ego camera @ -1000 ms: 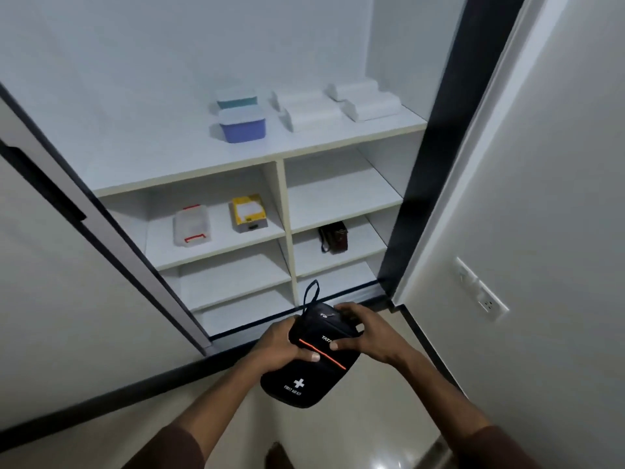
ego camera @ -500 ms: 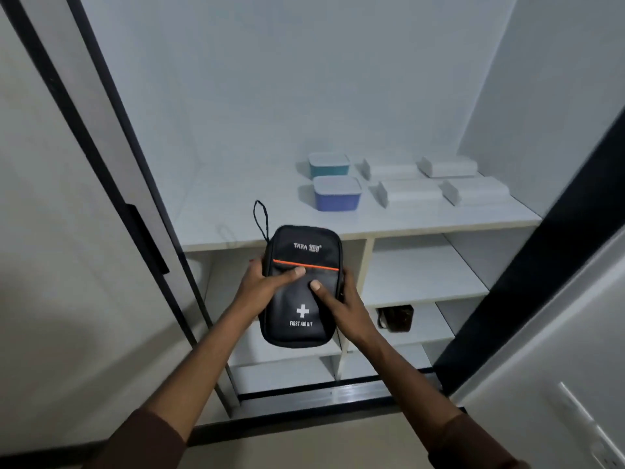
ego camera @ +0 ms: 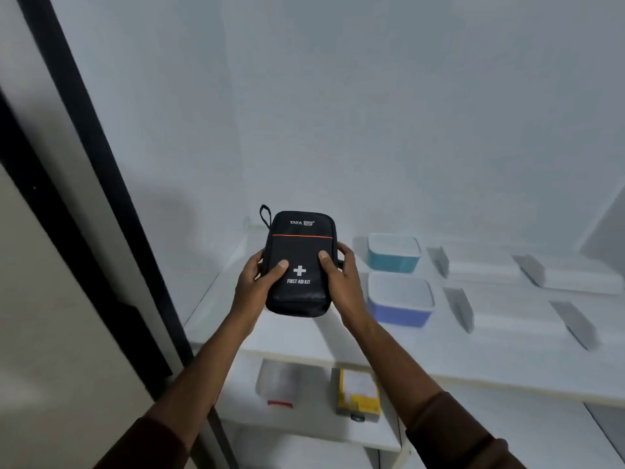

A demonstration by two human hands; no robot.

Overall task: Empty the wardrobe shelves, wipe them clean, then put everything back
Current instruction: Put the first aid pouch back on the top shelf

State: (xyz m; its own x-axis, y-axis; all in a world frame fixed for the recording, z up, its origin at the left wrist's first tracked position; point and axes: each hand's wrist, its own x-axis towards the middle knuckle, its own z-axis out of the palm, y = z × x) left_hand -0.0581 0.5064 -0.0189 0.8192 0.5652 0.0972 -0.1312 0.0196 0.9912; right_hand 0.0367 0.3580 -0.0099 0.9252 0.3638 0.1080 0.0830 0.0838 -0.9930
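A black first aid kit pouch (ego camera: 299, 252) with a white cross and an orange stripe is held upright over the left part of the wide top shelf (ego camera: 291, 336). My left hand (ego camera: 258, 282) grips its left side and my right hand (ego camera: 340, 275) its right side, thumbs on the front. Whether the pouch's bottom touches the shelf I cannot tell. To its right on the same shelf stand a teal box (ego camera: 394, 252) and a blue box (ego camera: 400, 297), both with white lids.
Several white oblong packs (ego camera: 517, 309) lie on the right of the top shelf. Below, a clear box with a red clip (ego camera: 279, 384) and a yellow box (ego camera: 358, 396) sit on a lower shelf. A black-framed sliding door (ego camera: 111, 231) borders the left.
Both hands have lifted the pouch from near the floor up to the top shelf and forward over it. The view has tilted up toward the shelf.
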